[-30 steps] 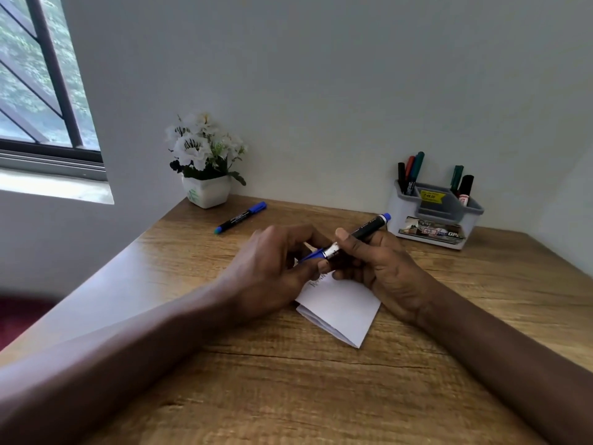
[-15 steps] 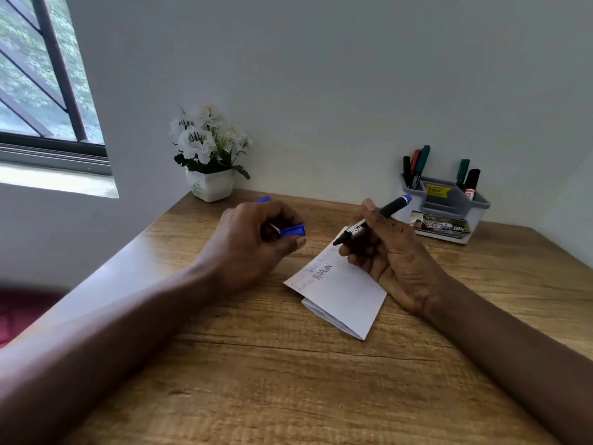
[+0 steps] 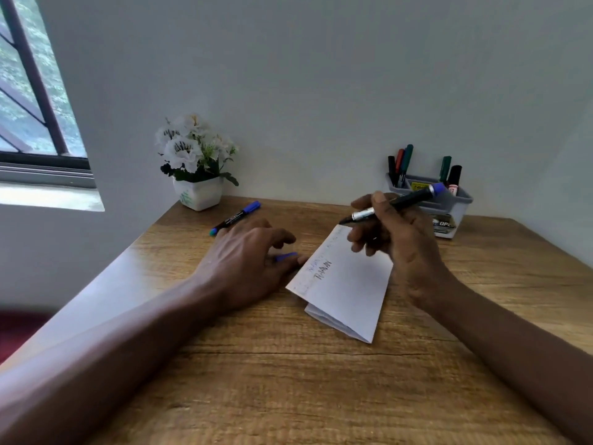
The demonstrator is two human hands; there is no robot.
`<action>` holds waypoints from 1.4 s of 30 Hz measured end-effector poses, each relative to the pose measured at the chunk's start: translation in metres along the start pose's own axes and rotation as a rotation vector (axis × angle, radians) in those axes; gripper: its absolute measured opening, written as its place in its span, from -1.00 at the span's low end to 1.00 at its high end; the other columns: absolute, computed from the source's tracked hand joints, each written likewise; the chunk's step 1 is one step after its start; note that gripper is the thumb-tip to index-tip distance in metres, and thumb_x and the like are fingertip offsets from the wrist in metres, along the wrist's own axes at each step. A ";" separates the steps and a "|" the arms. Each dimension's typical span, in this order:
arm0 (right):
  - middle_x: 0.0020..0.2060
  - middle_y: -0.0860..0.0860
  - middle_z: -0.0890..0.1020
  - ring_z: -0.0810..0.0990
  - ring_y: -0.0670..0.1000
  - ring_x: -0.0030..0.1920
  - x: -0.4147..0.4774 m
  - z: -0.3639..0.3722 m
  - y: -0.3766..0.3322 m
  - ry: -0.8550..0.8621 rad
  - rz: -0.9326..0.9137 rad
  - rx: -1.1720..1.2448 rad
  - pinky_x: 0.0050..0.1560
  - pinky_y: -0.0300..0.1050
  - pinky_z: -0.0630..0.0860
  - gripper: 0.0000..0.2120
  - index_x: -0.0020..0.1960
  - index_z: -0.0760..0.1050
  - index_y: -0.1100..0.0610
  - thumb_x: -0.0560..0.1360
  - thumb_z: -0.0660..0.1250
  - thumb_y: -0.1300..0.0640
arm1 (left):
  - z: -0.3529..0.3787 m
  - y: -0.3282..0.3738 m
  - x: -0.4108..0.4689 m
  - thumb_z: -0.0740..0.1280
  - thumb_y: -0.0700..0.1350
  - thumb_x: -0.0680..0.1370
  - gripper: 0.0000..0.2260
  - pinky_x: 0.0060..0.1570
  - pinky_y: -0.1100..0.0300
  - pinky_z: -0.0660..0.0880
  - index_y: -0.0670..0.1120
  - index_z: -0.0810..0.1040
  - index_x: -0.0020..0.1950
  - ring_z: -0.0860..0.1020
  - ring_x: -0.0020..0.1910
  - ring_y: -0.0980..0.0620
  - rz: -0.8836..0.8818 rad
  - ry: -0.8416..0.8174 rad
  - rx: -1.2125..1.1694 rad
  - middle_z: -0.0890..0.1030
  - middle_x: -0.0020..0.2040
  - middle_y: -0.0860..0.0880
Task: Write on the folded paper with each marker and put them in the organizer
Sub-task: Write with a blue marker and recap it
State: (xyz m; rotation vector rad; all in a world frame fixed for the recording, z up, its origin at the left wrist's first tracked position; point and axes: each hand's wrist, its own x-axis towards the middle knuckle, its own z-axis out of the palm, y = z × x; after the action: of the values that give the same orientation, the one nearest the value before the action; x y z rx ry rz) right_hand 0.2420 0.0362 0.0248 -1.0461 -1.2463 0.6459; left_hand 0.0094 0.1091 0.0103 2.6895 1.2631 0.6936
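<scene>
A folded white paper point(image 3: 348, 284) with handwriting near its left edge lies on the wooden desk point(image 3: 288, 380). My right hand point(image 3: 394, 239) grips an uncapped black marker with a blue end point(image 3: 401, 202), its tip hovering above the paper's far corner. My left hand point(image 3: 250, 261) rests on the desk by the paper's left edge, its fingers around the blue cap point(image 3: 286, 256). A second blue-capped marker point(image 3: 236, 217) lies beyond the left hand. The grey organizer point(image 3: 449, 207) at the back right holds several markers.
A white pot of white flowers point(image 3: 197, 168) stands at the desk's back left corner against the wall. A window point(image 3: 29, 107) is at the far left. The desk's left edge runs diagonally beside my left forearm.
My hands pulled the cap off the marker and moved apart. The left hand came down beside the paper with the cap. The right hand lifted the uncapped marker over the paper.
</scene>
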 end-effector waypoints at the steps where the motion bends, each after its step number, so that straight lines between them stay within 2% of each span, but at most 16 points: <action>1: -0.23 0.10 0.74 0.71 0.06 -0.22 -0.001 -0.003 -0.001 -0.030 -0.066 -0.116 -0.25 -0.13 0.57 -0.74 0.08 0.63 0.13 0.66 0.24 0.00 | -0.001 0.001 -0.001 0.12 0.46 0.51 -0.44 0.18 0.00 0.45 0.20 0.50 0.38 0.49 0.25 0.09 -0.019 -0.010 -0.002 0.54 0.25 0.14; 3: -0.11 0.00 0.75 0.72 -0.04 -0.05 -0.004 -0.012 -0.001 -0.130 -0.216 -0.448 -0.08 -0.16 0.62 -0.77 0.16 0.60 0.08 0.66 0.24 0.00 | -0.005 0.003 -0.003 0.04 0.52 0.48 -0.34 0.33 -0.10 0.37 0.21 0.44 0.43 0.39 0.41 0.04 -0.074 -0.082 -0.037 0.44 0.43 0.11; 5: 0.06 -0.11 0.72 0.67 -0.13 0.07 -0.007 -0.020 0.001 -0.281 -0.288 -0.786 0.02 -0.16 0.61 -0.74 0.25 0.58 -0.03 0.61 0.29 -0.07 | -0.007 0.003 -0.005 -0.06 0.60 0.40 -0.20 0.41 -0.18 0.32 0.21 0.38 0.48 0.33 0.47 0.02 -0.125 -0.172 -0.088 0.34 0.54 0.08; 7: 0.22 -0.16 0.65 0.59 -0.15 0.17 -0.011 -0.024 0.001 -0.406 -0.193 -0.972 0.12 -0.10 0.58 -0.66 0.32 0.52 -0.16 0.56 0.36 -0.14 | -0.008 0.003 -0.005 -0.10 0.64 0.33 -0.10 0.46 -0.20 0.25 0.19 0.32 0.53 0.29 0.51 0.00 -0.142 -0.233 -0.098 0.28 0.58 0.06; 9: 0.30 -0.18 0.59 0.52 -0.16 0.20 -0.015 -0.023 -0.001 -0.464 -0.114 -1.025 0.15 -0.10 0.53 -0.57 0.36 0.45 -0.25 0.52 0.40 -0.20 | -0.008 0.002 -0.004 -0.09 0.66 0.28 -0.02 0.52 -0.20 0.15 0.17 0.26 0.57 0.23 0.54 0.00 -0.126 -0.288 -0.054 0.22 0.61 0.06; 12: 0.32 -0.16 0.58 0.51 -0.13 0.19 -0.019 -0.017 0.003 -0.442 -0.118 -1.042 0.14 -0.06 0.55 -0.52 0.39 0.42 -0.26 0.51 0.39 -0.25 | -0.004 -0.001 -0.003 -0.06 0.67 0.25 0.03 0.55 -0.23 0.02 0.15 0.18 0.60 0.17 0.57 0.01 -0.093 -0.335 -0.011 0.16 0.63 0.06; 15: 0.31 -0.14 0.59 0.51 -0.13 0.19 -0.023 -0.010 0.000 -0.417 -0.128 -1.056 0.16 -0.03 0.55 -0.47 0.38 0.44 -0.23 0.46 0.38 -0.32 | -0.004 -0.001 -0.003 -0.01 0.65 0.27 0.00 0.55 -0.24 -0.02 0.15 0.16 0.60 0.15 0.58 0.01 -0.087 -0.346 -0.012 0.13 0.64 0.05; 18: 0.18 -0.12 0.67 0.60 -0.14 0.09 -0.028 -0.006 -0.004 -0.359 -0.162 -0.980 0.07 -0.03 0.60 -0.48 0.27 0.55 -0.14 0.43 0.32 -0.38 | -0.007 0.000 -0.003 0.08 0.61 0.34 -0.07 0.55 -0.25 -0.01 0.15 0.15 0.60 0.15 0.58 0.00 -0.086 -0.385 -0.017 0.12 0.64 0.05; 20: -0.01 -0.07 0.72 0.66 -0.10 -0.03 -0.026 -0.002 -0.003 -0.263 -0.156 -0.778 -0.05 -0.03 0.64 -0.65 0.16 0.61 -0.04 0.55 0.28 -0.25 | -0.009 0.002 -0.003 0.13 0.56 0.41 -0.13 0.54 -0.24 0.01 0.14 0.15 0.61 0.17 0.57 0.00 -0.076 -0.405 -0.007 0.11 0.64 0.06; 21: -0.09 -0.02 0.74 0.69 -0.07 -0.07 -0.023 0.001 -0.003 -0.231 -0.083 -0.625 -0.09 -0.05 0.64 -0.74 0.13 0.61 -0.01 0.62 0.26 -0.13 | -0.010 0.002 -0.004 0.15 0.54 0.43 -0.15 0.54 -0.24 0.03 0.14 0.14 0.62 0.18 0.57 0.01 -0.079 -0.414 -0.008 0.11 0.64 0.07; 24: -0.09 0.11 0.75 0.73 0.08 -0.05 -0.015 0.008 -0.006 -0.271 0.140 -0.291 -0.17 -0.08 0.61 -0.80 0.19 0.61 0.08 0.68 0.25 0.11 | -0.015 0.005 -0.005 0.21 0.50 0.45 -0.17 0.53 -0.24 0.08 0.15 0.14 0.62 0.18 0.56 0.02 -0.094 -0.436 -0.031 0.10 0.64 0.10; 27: -0.12 0.12 0.76 0.73 0.06 -0.11 -0.013 0.005 -0.004 -0.350 0.181 -0.310 -0.18 -0.16 0.63 -0.83 0.13 0.67 0.14 0.63 0.33 0.13 | -0.018 0.006 -0.005 0.25 0.46 0.44 -0.18 0.54 -0.22 0.08 0.17 0.15 0.61 0.17 0.56 0.03 -0.099 -0.462 -0.060 0.10 0.64 0.11; 31: -0.13 0.13 0.77 0.75 0.04 -0.17 -0.012 0.001 -0.005 -0.371 0.268 -0.274 -0.18 -0.18 0.66 -0.78 0.20 0.61 0.15 0.56 0.45 0.19 | -0.022 0.007 -0.004 0.21 0.50 0.33 -0.10 0.53 -0.15 0.04 0.19 0.14 0.61 0.13 0.58 0.00 -0.113 -0.500 -0.081 0.06 0.64 0.12; 36: -0.17 0.14 0.77 0.75 0.03 -0.20 -0.012 0.003 -0.001 -0.314 0.266 -0.280 -0.21 -0.19 0.66 -0.84 0.04 0.64 0.28 0.50 0.50 0.24 | -0.023 0.007 -0.004 0.18 0.51 0.29 -0.06 0.53 -0.15 0.01 0.19 0.14 0.61 0.12 0.58 -0.01 -0.107 -0.512 -0.081 0.06 0.64 0.12; 39: -0.28 0.09 0.75 0.69 -0.02 -0.35 -0.016 0.005 0.000 -0.259 0.223 -0.357 -0.36 -0.24 0.59 -0.90 -0.09 0.62 0.23 0.48 0.50 0.21 | -0.022 0.007 -0.004 0.18 0.51 0.28 -0.07 0.52 -0.14 0.04 0.19 0.15 0.61 0.14 0.57 0.00 -0.103 -0.500 -0.086 0.08 0.64 0.12; 42: -0.41 0.05 0.70 0.61 -0.07 -0.46 -0.020 0.007 0.000 -0.217 0.180 -0.424 -0.48 -0.28 0.49 -0.87 -0.21 0.57 0.12 0.45 0.48 0.13 | -0.022 0.004 -0.004 0.18 0.52 0.28 -0.07 0.52 -0.13 0.06 0.19 0.17 0.61 0.16 0.57 0.01 -0.091 -0.488 -0.087 0.09 0.64 0.11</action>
State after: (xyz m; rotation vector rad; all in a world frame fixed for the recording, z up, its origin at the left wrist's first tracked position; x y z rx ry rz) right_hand 0.2302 0.0209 0.0160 -1.4820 -1.5304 0.6605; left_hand 0.0008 0.1006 0.0292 2.4907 1.1783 0.0654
